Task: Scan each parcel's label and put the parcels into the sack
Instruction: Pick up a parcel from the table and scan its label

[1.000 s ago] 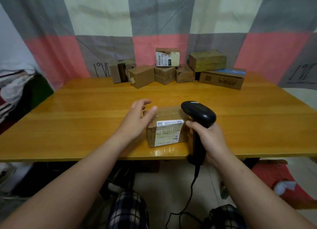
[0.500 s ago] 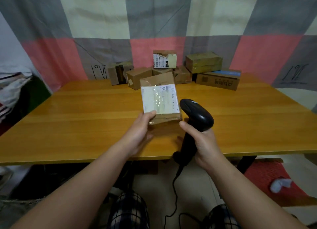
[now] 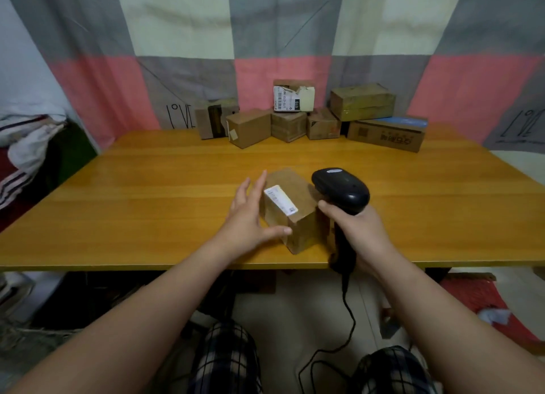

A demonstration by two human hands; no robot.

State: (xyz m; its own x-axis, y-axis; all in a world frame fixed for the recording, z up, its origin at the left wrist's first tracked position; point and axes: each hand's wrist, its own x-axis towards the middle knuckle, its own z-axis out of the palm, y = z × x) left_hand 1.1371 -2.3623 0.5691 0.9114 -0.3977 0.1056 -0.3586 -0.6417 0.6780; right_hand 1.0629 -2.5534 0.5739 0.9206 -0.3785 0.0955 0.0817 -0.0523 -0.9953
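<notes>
Head view: the parcel (image 3: pixel 298 216) sits on the table (image 3: pixel 147 205) near its front edge, turned so one corner points toward the person. A white label (image 3: pixel 280 200) lies on its upper left part. The left hand (image 3: pixel 246 219) is at the parcel's left side. Its fingers (image 3: pixel 261 184) are straight and slightly apart, reaching up along that side past the label. The thumb (image 3: pixel 277 231) stretches out across the lower front face, touching it. So the parcel lies in the fork between fingers and thumb, not clamped.

Just right of the parcel, the right hand (image 3: pixel 361 234) is wrapped tight round the handle of a black scanner (image 3: pixel 340 188). The forefinger lies at the front under the scanner's head, which stands above the parcel's right edge. A cable (image 3: pixel 349 314) hangs from the handle below the table.

More boxes (image 3: pixel 290 125) are piled at the table's far edge against a checked cloth (image 3: pixel 188 78).
</notes>
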